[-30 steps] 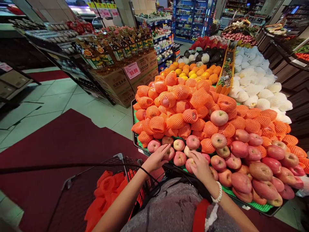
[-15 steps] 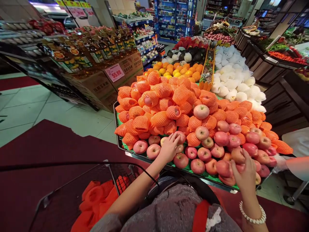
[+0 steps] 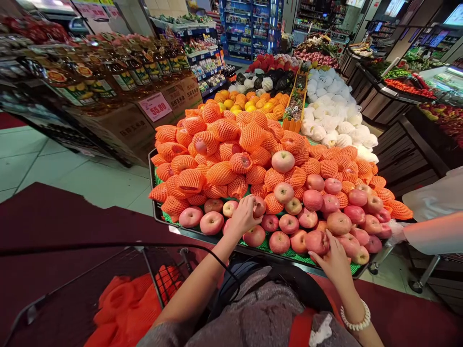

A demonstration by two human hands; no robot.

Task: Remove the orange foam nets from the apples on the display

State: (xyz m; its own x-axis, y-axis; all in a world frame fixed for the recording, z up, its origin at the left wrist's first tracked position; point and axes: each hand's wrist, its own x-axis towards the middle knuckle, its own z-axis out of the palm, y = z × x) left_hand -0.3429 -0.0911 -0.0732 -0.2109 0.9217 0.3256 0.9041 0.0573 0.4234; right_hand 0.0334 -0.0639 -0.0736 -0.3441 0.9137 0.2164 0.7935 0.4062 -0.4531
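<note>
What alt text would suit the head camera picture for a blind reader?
A person's left hand grips a bare apple on a supermarket fruit stand, while the right hand lies open on red apples nearby. Orange foam nets wrap the fruit piled behind.

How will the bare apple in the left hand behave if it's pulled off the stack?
Probably rigid: the apple looks firm and round under the left hand. Its bare, glossy skin may let the grip slip, and it could bruise. Round neighbours touch it, piled on a slope, so some could roll.
</note>
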